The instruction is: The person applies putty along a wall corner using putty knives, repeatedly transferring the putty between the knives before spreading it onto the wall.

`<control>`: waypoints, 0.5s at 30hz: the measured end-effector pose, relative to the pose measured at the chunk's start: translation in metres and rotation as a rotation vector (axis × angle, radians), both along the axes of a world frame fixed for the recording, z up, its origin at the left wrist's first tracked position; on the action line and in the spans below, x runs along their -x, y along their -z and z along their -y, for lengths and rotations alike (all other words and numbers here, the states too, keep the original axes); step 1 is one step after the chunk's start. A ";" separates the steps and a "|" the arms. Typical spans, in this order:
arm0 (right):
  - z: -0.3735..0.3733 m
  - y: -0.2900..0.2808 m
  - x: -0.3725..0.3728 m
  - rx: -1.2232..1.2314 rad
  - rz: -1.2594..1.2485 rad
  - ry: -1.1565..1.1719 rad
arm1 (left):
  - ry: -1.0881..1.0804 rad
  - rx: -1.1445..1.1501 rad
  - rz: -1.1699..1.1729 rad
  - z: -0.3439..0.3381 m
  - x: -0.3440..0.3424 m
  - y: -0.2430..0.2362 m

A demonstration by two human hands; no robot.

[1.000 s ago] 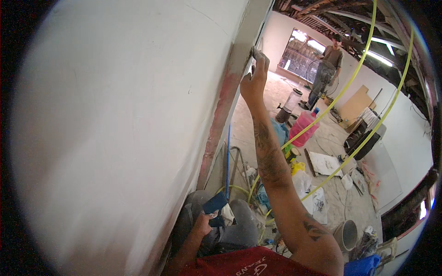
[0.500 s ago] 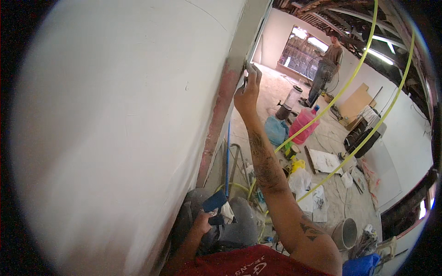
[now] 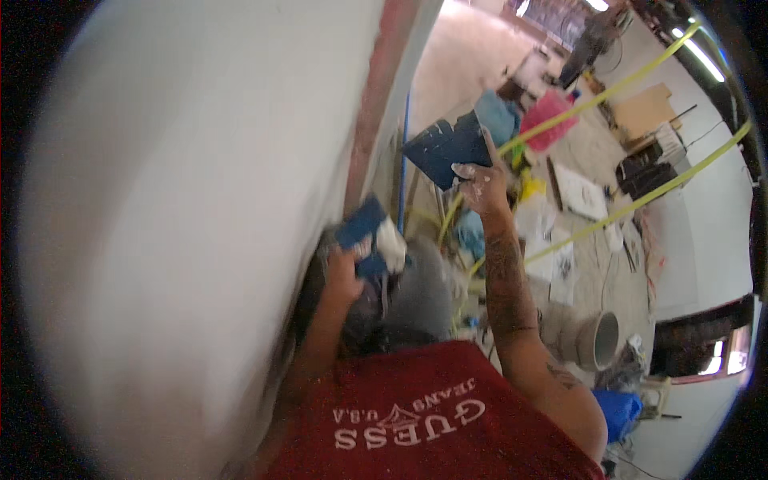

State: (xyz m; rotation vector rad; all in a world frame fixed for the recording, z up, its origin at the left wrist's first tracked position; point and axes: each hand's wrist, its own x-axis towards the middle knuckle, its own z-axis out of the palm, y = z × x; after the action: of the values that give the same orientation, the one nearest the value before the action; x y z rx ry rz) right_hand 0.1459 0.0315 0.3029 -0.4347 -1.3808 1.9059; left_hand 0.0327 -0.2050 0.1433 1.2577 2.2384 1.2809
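Observation:
My left hand (image 3: 344, 276) is closed on a flat blue plastic spreader (image 3: 362, 220), held low in front of my knees. A lump of white putty (image 3: 391, 246) sits on it. Raised farther out, my right hand (image 3: 486, 190) grips a second spreader (image 3: 448, 154), dark blue and wide, with white smears and a notched edge. It is apart from the wall (image 3: 200, 200) on my left. That wall is white, and its end edge has a bare reddish strip (image 3: 374, 100).
Yellow hoses (image 3: 632, 212) cross on the right. Beyond lie a pink water jug (image 3: 550, 120), a blue bag (image 3: 498, 116), a white board (image 3: 582, 190) and a grey bucket (image 3: 598, 340). A blue pole (image 3: 404, 168) stands by the wall's edge. Another person (image 3: 592, 44) is far off.
My right hand has come down and away from the wall's edge, and its spreader now shows. The left hand with its spreader has risen in the picture as the view tipped downward.

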 end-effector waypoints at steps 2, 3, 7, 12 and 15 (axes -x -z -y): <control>0.017 0.027 -0.019 -0.268 0.164 0.076 | 0.044 -0.043 -0.012 -0.008 0.007 -0.027; 0.023 0.037 -0.028 -0.350 0.234 0.050 | 0.046 -0.164 -0.007 -0.015 0.010 -0.038; 0.057 0.061 -0.050 -0.324 0.253 -0.025 | 0.043 -0.103 0.157 -0.025 0.016 -0.067; 0.087 0.064 -0.044 -0.561 0.293 -0.140 | 0.045 -0.159 0.358 -0.028 0.009 -0.076; 0.087 0.073 -0.037 -0.965 0.321 -0.037 | 0.010 -0.303 0.300 -0.028 0.005 -0.080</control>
State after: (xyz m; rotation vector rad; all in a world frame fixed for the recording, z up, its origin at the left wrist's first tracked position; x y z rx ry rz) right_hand 0.1830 -0.0560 0.2295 -0.2210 -2.3091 1.0068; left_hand 0.0282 -0.1771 0.2231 1.0785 1.8792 1.7261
